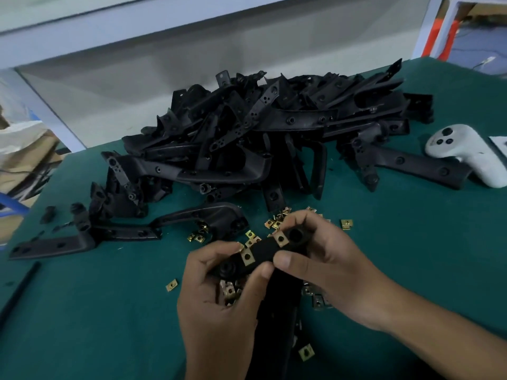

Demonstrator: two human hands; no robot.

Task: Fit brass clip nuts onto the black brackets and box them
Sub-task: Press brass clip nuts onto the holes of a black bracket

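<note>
Two hands grip one black bracket (264, 249) above the green table (109, 311). From my remote seat I see the left hand (219, 294) curled round the bracket's near-left end, thumb pressed on its near edge and fingers wrapped over the far side. Several loose brass clip nuts (229, 290) sit cupped in that same palm. The right hand (326, 259) pinches the far-right end, thumb on the near edge beside the left thumb, fingers hooked over the top.

The bracket's flat bar runs with its long axis from lower left to upper right, its broad face turned up toward the camera. A round hole shows near each end. Two fitted nuts are clipped on that bar: one (248, 256) just beside the left thumb, the other (281, 238) further up toward the right fingers. A second leg of the bracket drops from between the hands toward me, dark and hard to read.

Scattered nuts (346, 224) lie on the table around and beyond the hands. A single finished-looking bracket (192, 218) rests just left of them, and beyond it stands the big pile of brackets (274, 127). A white handheld controller (463, 154) lies at the far right.
</note>
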